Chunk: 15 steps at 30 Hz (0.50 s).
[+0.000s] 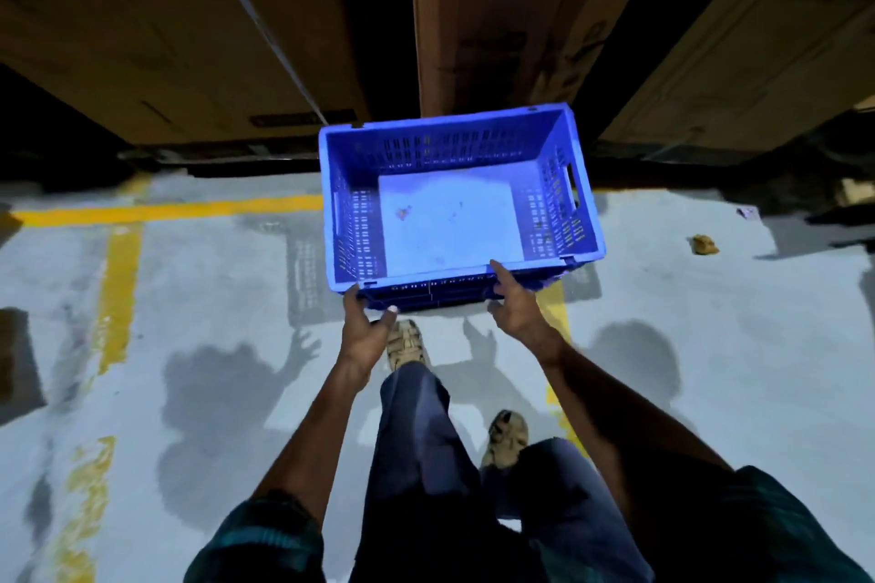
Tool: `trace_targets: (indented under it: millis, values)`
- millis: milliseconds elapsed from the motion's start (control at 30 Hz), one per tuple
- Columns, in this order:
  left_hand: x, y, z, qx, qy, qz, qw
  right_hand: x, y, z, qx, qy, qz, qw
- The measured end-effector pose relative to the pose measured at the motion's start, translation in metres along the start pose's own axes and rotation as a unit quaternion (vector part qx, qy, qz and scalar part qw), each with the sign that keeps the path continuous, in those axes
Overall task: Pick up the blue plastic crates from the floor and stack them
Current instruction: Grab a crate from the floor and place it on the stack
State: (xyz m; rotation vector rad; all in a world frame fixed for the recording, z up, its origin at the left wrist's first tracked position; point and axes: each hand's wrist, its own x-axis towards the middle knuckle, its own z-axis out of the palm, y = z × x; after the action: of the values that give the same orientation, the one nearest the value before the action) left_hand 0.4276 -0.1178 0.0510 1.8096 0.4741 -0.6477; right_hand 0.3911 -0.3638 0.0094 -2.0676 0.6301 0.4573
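— Holding the crate (454, 204) by its near long wall, are they? Where does it sit?

— Yes. It hangs above the floor (213, 298), tipped a little, just in front of the tall cartons (497, 14); its shadow falls on the grey floor below it. It is empty apart from some small specks on its bottom.

— And the fingers?

— The left hand (367, 329) cups the near left corner, thumb up against the wall, the other fingers curled under the bottom edge. The right hand (513, 303) has its thumb over the rim, near the right corner, and its fingers against the wall below. Both grasp the crate; neither is slack.

— Any stack to put it on?

— None that I can see. No second crate shows, so I cannot tell where this one will land.

— What makes this step go well, in your view?

— Both hands are on one wall, so the far side wants to drop. I would keep the thumbs pressing and the wrists firm, or move to the slot handles (568, 180) on the short ends for a level carry. Square the corners before lowering onto another crate, so the rims seat. Mind the feet (506, 436) too; one sandal (405, 343) is right under the near edge.
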Motion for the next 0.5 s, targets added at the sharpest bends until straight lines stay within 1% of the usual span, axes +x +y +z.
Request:
trace_targets:
  millis: [100,233,333,500]
  values:
    - [-0.016,-0.009,0.02,-0.016,-0.006,0.011,1.0,-0.007,0.009,-0.013,0.049,0.004,0.03,0.998]
    - [-0.023,-0.018,0.042,-0.038,-0.026,-0.003,0.999,-0.014,0.021,-0.033,0.053,0.022,0.02,0.998]
    - [-0.023,-0.016,0.046,-0.046,-0.039,-0.003,0.998,-0.017,0.023,-0.036,0.087,0.029,0.047,0.995]
    - [-0.005,-0.014,0.039,-0.023,-0.041,-0.007,0.999,-0.01,0.02,-0.021,0.085,0.01,0.059,0.995]
